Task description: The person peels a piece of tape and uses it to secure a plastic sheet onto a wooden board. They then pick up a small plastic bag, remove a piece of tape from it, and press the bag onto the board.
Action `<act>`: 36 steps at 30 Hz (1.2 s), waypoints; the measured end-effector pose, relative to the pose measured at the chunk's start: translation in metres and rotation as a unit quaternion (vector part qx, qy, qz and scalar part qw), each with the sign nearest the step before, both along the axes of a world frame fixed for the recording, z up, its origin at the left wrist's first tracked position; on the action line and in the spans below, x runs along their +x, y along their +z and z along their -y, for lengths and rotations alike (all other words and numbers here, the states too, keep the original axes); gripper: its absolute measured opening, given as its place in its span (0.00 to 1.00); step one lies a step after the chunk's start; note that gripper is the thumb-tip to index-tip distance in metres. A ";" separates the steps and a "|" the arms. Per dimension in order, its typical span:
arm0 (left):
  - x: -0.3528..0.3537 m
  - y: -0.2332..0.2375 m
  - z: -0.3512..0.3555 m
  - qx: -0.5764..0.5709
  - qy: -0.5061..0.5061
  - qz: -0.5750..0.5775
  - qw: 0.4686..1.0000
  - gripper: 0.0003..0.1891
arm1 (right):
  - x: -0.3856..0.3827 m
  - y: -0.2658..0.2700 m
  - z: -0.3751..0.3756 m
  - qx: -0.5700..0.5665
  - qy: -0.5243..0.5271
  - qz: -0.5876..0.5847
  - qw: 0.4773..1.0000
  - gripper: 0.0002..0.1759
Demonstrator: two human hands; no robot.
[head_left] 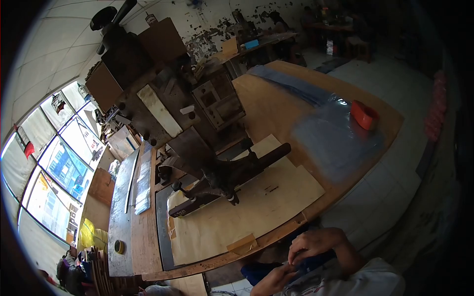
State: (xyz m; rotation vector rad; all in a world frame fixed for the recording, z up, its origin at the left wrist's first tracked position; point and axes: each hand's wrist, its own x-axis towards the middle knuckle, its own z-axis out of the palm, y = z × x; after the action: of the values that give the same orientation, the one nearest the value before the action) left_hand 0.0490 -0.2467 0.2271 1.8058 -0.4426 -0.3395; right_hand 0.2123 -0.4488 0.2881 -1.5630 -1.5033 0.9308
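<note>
Close together in front of the table's near edge, at the lower right, are my two hands. My right hand (313,243) has its fingers curled downward over the fingertips of my left hand (275,280), which are pressed together. Whatever they may hold is hidden or too small to make out. Nearest to them lies a pale flat board (281,197) with a strip of brown tape (242,244) at its front edge. Above the board stands a dark press machine (192,148), with a long metal bar (266,159) across it.
Clear plastic sheets (331,143) lie on the wooden table (276,108), with an orange-red ring-shaped object (364,115) on them. A small round tin (119,246) and a yellow plastic bag (88,234) are at left. Farther back is another worktable (269,43).
</note>
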 end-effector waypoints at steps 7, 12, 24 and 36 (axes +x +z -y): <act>-0.002 0.000 0.010 0.096 0.095 -0.030 0.990 0.11 | 0.001 -0.001 -0.002 -0.106 -0.041 0.012 0.993 0.17; 0.009 0.014 0.001 0.078 0.166 0.006 0.983 0.11 | 0.003 0.001 -0.002 -0.137 -0.021 0.056 0.989 0.18; 0.029 0.060 0.022 0.206 0.156 0.279 0.925 0.10 | -0.035 -0.006 0.038 -0.119 -0.128 0.012 0.984 0.17; 0.051 0.125 0.068 -0.016 0.313 0.169 0.934 0.10 | -0.048 0.045 0.026 0.261 -0.454 -0.022 0.852 0.05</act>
State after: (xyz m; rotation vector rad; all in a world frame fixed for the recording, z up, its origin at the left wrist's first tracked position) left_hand 0.0998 -0.3150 0.3523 1.8714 -0.0849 0.4250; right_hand 0.1648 -0.4751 0.3335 -1.5396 -0.7010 -0.0059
